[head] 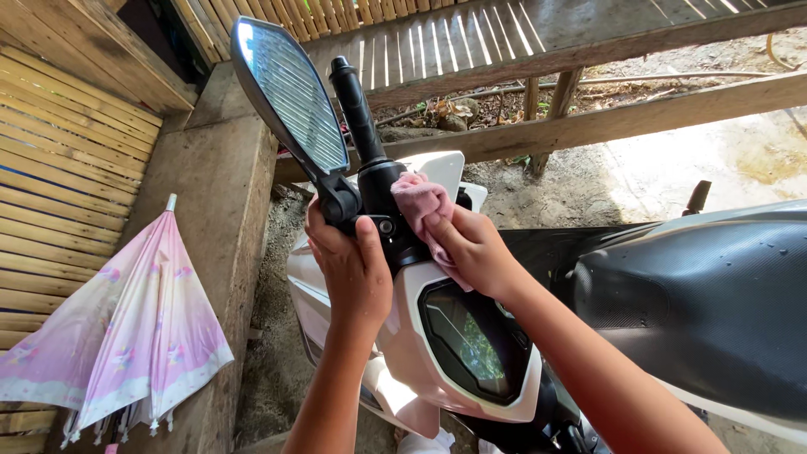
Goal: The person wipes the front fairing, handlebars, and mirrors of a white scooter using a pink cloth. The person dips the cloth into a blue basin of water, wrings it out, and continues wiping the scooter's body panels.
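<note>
Single view only, head-mounted, so nothing overlaps with a second camera. It looks down and forward over both forearms, close in on the white scooter's black handlebar grip (356, 105) and dark instrument panel (475, 340), which fill the centre. Wide lens: the bamboo slat wall (63, 176) bends along the left edge, the black scooter seat (714, 311) runs off right, and the wooden rail (639, 118) crosses the top.

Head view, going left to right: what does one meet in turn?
Pink umbrella → mirror → left hand → pink cloth → right hand → black seat.
</note>
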